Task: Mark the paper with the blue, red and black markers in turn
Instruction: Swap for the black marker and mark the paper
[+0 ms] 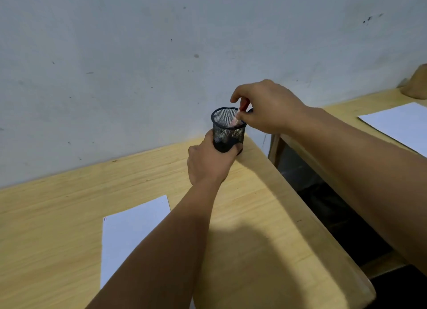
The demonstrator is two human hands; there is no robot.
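Tabletop: pale wood with visible grain, smooth, satin sheen. Pen cup: black wire mesh, metal by the look of it, matt. Paper: white, matt, flat; wall: grey, matt, scuffed.

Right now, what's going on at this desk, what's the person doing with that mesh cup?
A person steadies a black mesh pen cup near the desk's far right corner with the left hand wrapped around its base. The right hand pinches a red-capped marker at the cup's rim, partly inside; whether it is going in or coming out is unclear. A white paper lies nearer on the desk, with small marks at its top left corner.
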